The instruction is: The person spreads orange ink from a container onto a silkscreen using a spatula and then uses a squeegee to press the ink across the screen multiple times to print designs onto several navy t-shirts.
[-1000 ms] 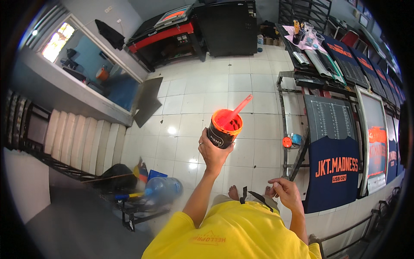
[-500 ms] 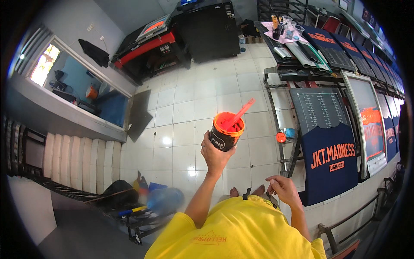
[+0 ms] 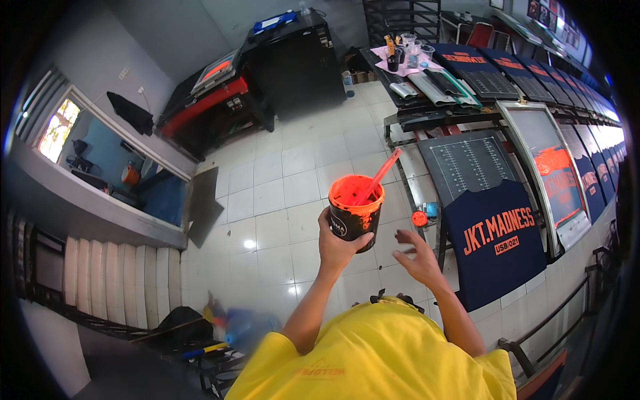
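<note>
The left hand [image 3: 339, 245] is gripping a black cup [image 3: 355, 215] brimming with orange ink, raised over the white tiled floor [image 3: 280, 193], an orange stirring stick [image 3: 379, 176] leaning out to the right. The right hand [image 3: 419, 257] is hovering just beside it, fingers spread, holding nothing. To the right, a navy shirt [image 3: 497, 240] with orange lettering is lying on a printing table [image 3: 460, 167]; a small orange-lidded jar [image 3: 419, 218] is sitting beneath. Far left, a black-and-red machine [image 3: 220, 100] is standing.

stick's lower end [image 3: 365, 193] sunk in paint, floor clutter [image 3: 227, 327] blurred

The cup [image 3: 355, 212] sits in the left hand [image 3: 338, 245], a stick [image 3: 377, 177] in it, the right hand [image 3: 420, 259] just beside.
</note>
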The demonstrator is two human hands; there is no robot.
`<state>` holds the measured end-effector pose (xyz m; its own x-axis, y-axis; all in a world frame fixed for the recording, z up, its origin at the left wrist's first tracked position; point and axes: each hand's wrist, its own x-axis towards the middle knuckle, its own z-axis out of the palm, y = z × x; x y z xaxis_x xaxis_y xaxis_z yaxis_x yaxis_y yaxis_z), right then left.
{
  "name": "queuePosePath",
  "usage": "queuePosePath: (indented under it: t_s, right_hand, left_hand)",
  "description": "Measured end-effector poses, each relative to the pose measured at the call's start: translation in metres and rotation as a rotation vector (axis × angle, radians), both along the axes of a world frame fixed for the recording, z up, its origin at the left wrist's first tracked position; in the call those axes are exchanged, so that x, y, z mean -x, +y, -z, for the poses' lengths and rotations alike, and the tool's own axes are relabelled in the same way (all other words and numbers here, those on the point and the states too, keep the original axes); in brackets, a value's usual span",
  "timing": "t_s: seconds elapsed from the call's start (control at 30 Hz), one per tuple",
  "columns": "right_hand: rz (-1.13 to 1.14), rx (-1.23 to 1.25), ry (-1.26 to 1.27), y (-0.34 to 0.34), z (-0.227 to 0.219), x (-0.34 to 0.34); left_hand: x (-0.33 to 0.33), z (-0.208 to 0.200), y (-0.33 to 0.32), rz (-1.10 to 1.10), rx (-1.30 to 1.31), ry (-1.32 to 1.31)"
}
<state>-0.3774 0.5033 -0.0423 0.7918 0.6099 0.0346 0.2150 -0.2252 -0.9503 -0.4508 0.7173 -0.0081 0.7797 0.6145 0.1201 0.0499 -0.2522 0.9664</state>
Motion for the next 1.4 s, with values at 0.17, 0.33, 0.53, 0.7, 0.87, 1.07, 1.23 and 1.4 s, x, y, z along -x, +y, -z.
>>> queuePosePath:
  t_s: [0.17, 0.33, 0.53, 0.7, 0.87, 1.07, 1.23, 1.4]
  right_hand:
    - [-0.05, -0.04, -0.157, 0.041, -0.012, -0.008]
    - [-0.045, -0.19, 0.048, 0.055, -0.026, -0.006]
    - [-0.209, -0.43, 0.218, 0.042, -0.053, -0.029]
    - [-0.366, -0.512, 0.453, 0.026, -0.057, -0.058]
    - [-0.415, -0.575, 0.535, 0.022, -0.061, -0.067]
    - [-0.53, -0.693, 0.605, 0.013, -0.048, -0.073]
    - [-0.63, -0.749, 0.703, 0.01, -0.047, -0.073]
    - [-0.739, -0.88, 0.779, 0.003, -0.023, -0.084]
  left_hand:
    - [0.005, -0.013, -0.005, 0.125, 0.077, -0.012]
    - [0.011, -0.037, -0.007, 0.192, 0.143, -0.017]
    - [0.027, -0.044, 0.019, 0.409, 0.22, -0.172]
    - [0.042, -0.077, 0.016, 0.474, 0.245, -0.162]
    - [0.051, -0.094, 0.008, 0.552, 0.265, -0.258]
    - [0.059, -0.105, 0.002, 0.652, 0.252, -0.308]
    - [0.071, -0.114, -0.004, 0.68, 0.214, -0.289]
    - [0.08, -0.122, -0.015, 0.714, 0.181, -0.296]
